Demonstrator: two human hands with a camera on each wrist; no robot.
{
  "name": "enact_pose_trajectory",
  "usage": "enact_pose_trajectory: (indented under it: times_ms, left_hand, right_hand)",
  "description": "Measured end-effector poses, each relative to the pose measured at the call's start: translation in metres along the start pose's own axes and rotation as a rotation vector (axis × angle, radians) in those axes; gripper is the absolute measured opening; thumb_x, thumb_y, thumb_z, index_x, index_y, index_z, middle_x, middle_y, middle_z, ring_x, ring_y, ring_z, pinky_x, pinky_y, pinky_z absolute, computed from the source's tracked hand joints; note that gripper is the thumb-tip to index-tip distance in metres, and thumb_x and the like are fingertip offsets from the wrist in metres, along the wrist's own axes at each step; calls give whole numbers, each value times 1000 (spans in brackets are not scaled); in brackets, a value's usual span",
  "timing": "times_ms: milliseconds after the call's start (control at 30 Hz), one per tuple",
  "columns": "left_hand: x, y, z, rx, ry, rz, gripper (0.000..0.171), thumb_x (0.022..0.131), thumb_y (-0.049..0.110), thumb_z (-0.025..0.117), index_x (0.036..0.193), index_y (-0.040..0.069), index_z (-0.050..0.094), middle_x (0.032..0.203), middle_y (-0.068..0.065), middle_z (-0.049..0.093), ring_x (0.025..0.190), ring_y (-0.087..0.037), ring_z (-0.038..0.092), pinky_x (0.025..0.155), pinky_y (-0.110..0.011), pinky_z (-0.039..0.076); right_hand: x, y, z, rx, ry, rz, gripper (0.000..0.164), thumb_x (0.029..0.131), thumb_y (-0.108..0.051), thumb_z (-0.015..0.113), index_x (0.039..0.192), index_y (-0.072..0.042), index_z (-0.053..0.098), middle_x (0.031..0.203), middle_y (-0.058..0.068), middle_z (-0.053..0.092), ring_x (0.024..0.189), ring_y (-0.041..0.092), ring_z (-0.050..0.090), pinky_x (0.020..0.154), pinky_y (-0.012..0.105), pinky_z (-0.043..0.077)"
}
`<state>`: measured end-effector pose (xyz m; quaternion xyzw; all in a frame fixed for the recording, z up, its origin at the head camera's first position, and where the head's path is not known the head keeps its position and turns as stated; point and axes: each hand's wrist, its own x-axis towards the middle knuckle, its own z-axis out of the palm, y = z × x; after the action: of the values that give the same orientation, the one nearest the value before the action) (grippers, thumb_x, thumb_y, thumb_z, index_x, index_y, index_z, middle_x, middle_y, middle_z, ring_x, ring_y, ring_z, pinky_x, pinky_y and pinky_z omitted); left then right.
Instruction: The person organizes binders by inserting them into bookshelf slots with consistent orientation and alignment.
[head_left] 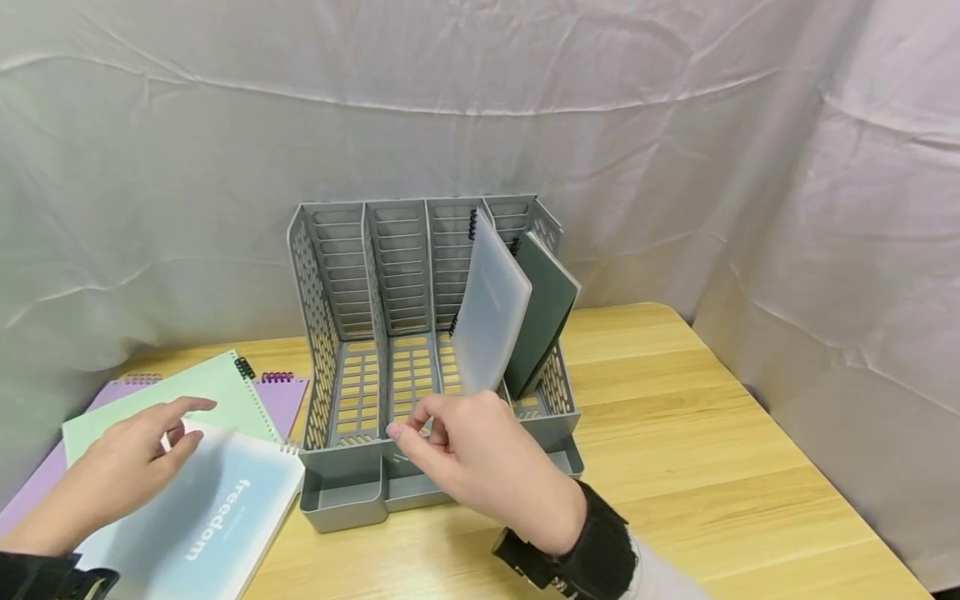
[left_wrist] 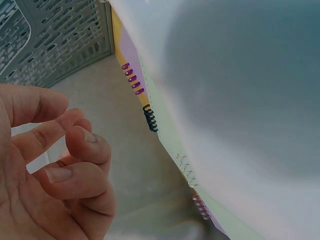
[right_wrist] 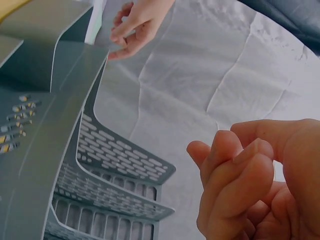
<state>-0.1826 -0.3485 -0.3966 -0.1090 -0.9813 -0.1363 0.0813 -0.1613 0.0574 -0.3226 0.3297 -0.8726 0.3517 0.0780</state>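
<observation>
My left hand [head_left: 135, 454] hovers over a stack of spiral notebooks, its fingers loosely bent and holding nothing. On top lies a pale blue notebook [head_left: 225, 483] marked "freedom"; under it are a light green notebook [head_left: 202, 387] and purple covers [head_left: 288, 402]. My right hand [head_left: 487, 458], also loosely curled around nothing, is above the front of a grey desktop file organizer [head_left: 341, 493]. In the organizer's right part stand a translucent-covered notebook [head_left: 491, 308] and a dark green notebook [head_left: 546, 304], both leaning. The right wrist view shows the right hand [right_wrist: 245, 185] holding nothing.
Upright dividers [head_left: 377, 333] split the organizer into several slots, with shallow trays [head_left: 345, 497] along its front. It stands on a wooden table [head_left: 697, 433], whose right edge slants toward the front. A pale cloth [head_left: 375, 100] hangs behind and at the sides.
</observation>
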Motion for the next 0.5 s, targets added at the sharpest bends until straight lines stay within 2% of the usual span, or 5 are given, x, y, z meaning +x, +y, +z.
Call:
enact_pose_trajectory:
  times_ms: [167,267,500]
  left_hand:
    - [0,-2,-1,11,-17,-9,37,100,10,69,136,4,64,85,2,57,64,-1,41,58,-26,35]
    - [0,-4,-1,12,-31,-18,37,101,11,69,137,4,64,86,2,57,64,-1,42,58,-26,35]
    - [-1,-7,0,11,-46,-26,37,102,12,69,137,3,64,86,1,56,65,-2,41,59,-26,35]
  right_hand:
    - [1,-4,8,10,-46,-9,28,108,-32,64,93,-12,76,56,-13,49,50,-8,39,52,13,39]
    - [2,-6,13,13,-75,-19,30,108,-33,62,93,-12,76,55,-13,46,50,-7,39,54,12,39]
    - [2,-13,21,45,-148,10,32,110,-37,59,93,-14,75,55,-15,44,49,-5,41,52,13,37]
